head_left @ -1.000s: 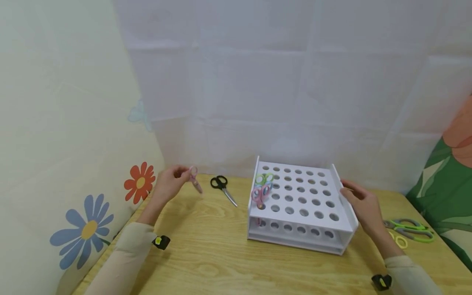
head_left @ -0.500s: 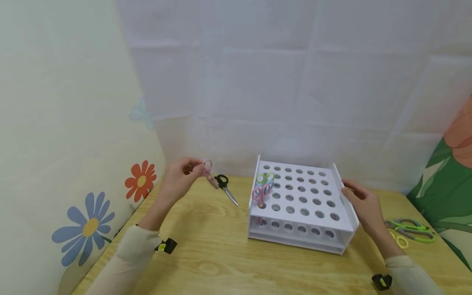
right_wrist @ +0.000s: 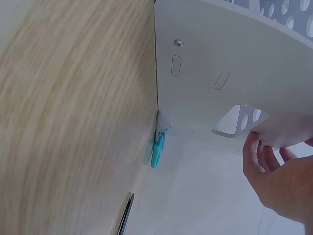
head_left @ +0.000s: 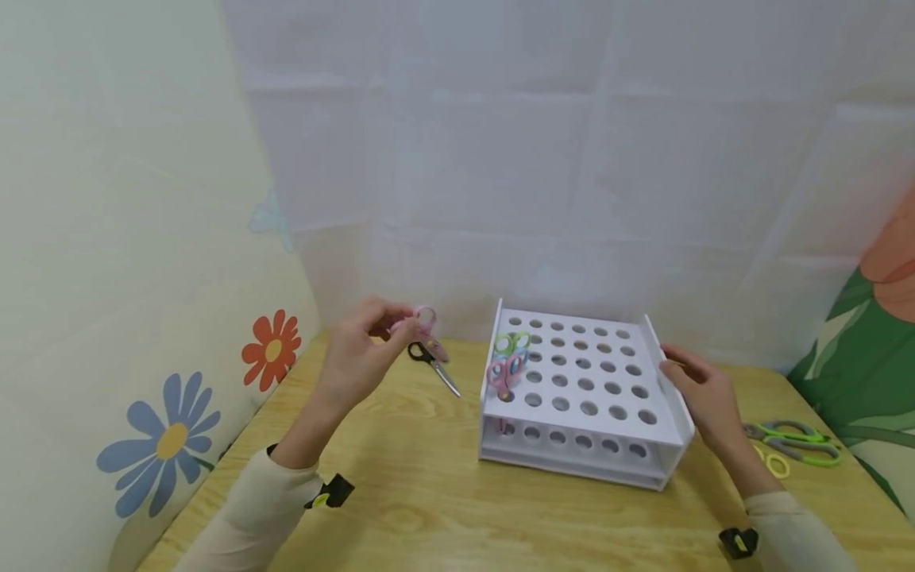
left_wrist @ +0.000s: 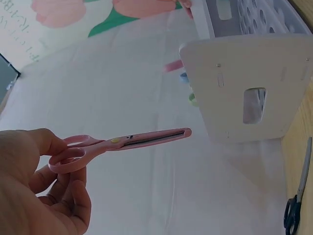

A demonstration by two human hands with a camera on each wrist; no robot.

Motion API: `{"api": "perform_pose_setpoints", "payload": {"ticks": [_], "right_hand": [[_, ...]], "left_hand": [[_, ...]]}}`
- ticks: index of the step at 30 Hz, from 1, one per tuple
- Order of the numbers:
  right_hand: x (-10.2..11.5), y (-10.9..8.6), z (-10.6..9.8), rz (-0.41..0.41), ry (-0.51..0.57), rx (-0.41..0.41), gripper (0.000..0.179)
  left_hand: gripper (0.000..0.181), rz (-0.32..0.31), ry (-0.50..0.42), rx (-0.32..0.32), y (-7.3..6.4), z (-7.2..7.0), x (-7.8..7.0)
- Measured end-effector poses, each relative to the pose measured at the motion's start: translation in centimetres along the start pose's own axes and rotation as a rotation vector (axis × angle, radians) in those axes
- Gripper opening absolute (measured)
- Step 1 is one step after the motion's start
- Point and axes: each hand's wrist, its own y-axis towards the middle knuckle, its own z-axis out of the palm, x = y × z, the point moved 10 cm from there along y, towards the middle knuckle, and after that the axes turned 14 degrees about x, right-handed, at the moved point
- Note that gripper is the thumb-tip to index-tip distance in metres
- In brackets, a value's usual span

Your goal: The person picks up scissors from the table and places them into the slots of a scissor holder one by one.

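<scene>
Between thumb and fingers, my left hand (head_left: 360, 349) pinches pink scissors (left_wrist: 115, 140) by the handle loops, blades pointing toward the rack. In the head view these scissors overlap black-handled scissors (head_left: 445, 377) on the table. The white perforated rack (head_left: 550, 419) stands right of centre. Pink scissors (head_left: 504, 381) hang upright in a hole of its left column, with green-handled scissors (head_left: 503, 344) and light blue handles behind. At the rack's right panel, my right hand (head_left: 708, 397) grips the upper edge, its fingers curled beside the oval cutout in the right wrist view.
Green and grey scissors (head_left: 815, 461) and yellow handle loops (head_left: 779, 467) lie on the table right of the rack. Teal-handled scissors (right_wrist: 157, 149) lie by the rack's base in the right wrist view. A pale cloth (head_left: 457, 175) hangs behind the table.
My left hand has carried the pink scissors rightward and slightly up, from left of the black scissors to over them. My right hand stays on the rack.
</scene>
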Motion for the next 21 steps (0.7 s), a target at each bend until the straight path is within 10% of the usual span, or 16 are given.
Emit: {"api": "perform_pose_setpoints", "payload": {"ticks": [21], "right_hand": [[-0.2,0.3,-0.2,-0.007,-0.028,-0.014,0.049]], "left_hand": [[0.012,0.195,-0.061,0.003,2.2,4.0,-5.5]]}}
